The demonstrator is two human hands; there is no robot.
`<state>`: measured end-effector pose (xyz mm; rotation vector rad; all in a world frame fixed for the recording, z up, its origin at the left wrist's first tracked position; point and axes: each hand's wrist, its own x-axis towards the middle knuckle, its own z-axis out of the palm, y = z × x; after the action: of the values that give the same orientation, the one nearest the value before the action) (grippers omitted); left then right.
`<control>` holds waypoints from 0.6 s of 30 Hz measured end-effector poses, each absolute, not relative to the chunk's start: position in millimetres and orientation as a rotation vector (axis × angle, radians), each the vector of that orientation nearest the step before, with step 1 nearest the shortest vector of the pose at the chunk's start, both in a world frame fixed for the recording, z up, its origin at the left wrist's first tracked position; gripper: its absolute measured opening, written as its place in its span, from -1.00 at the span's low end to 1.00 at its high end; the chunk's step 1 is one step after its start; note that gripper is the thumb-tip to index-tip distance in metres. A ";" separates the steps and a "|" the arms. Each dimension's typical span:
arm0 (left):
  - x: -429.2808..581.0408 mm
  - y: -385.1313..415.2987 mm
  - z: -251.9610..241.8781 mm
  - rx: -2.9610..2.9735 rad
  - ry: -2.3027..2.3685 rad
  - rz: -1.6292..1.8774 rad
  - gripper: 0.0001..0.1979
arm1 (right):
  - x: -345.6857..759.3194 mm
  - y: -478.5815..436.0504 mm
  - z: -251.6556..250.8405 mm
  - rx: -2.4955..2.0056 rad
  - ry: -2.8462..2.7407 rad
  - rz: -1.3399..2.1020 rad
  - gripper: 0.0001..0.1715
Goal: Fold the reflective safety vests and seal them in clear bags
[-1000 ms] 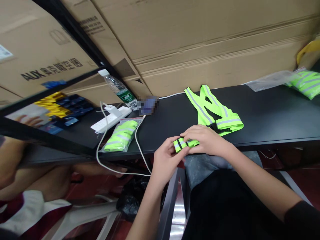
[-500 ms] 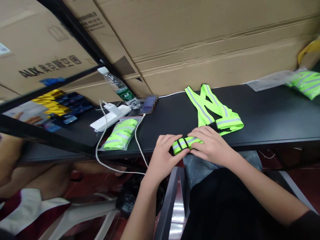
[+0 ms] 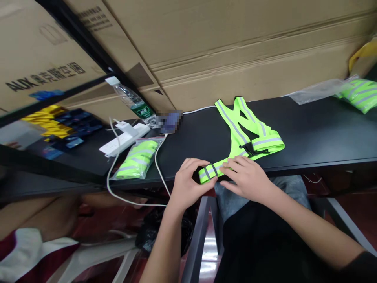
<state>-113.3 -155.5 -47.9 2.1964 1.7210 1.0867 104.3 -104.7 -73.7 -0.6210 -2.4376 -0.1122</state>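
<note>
Neon-yellow reflective vest (image 3: 246, 131) with silver-grey stripes

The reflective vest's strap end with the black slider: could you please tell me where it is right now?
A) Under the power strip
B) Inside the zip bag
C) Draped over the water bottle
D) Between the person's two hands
D. The strap end of the reflective vest lies between the left hand and the right hand, at the front edge of the black table.

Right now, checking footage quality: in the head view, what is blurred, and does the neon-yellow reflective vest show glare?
Head view: a pixelated patch sits beside the white power strip; the neon-yellow reflective vest shows no strong glare; the brightest glare lies on a shiny surface at bottom centre.
</note>
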 end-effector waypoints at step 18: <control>-117.6 -141.5 -37.1 2.229 1.658 0.934 -0.73 | 101.2 -109.0 -75.2 -0.732 -2.461 -0.038 -0.42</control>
<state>-117.6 -141.5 -37.1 2.2295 1.6580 0.9340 101.2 -109.0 -75.2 -0.7320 -2.4611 -0.0378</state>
